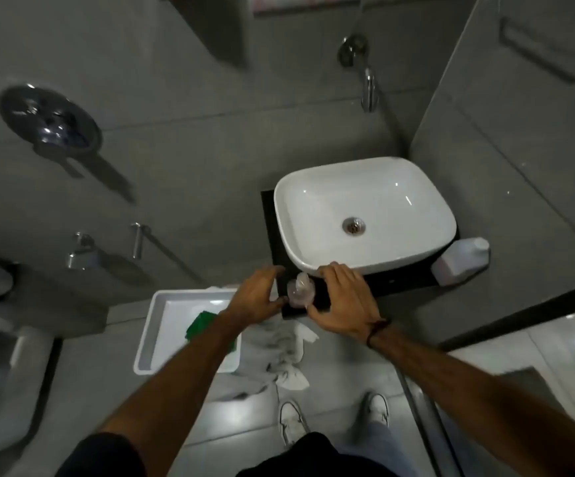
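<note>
Forearms out over shoes. Left hand spread, cupped just left of pump bottle. Right hand splayed flat on counter, thumb at bottle base. Bottle stands on counter's front corner, beside sink. Risk: a one-sided nudge tips it off the edge.

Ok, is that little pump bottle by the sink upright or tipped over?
Upright: the pump bottle stands on the dark counter, nozzle on top.
</note>
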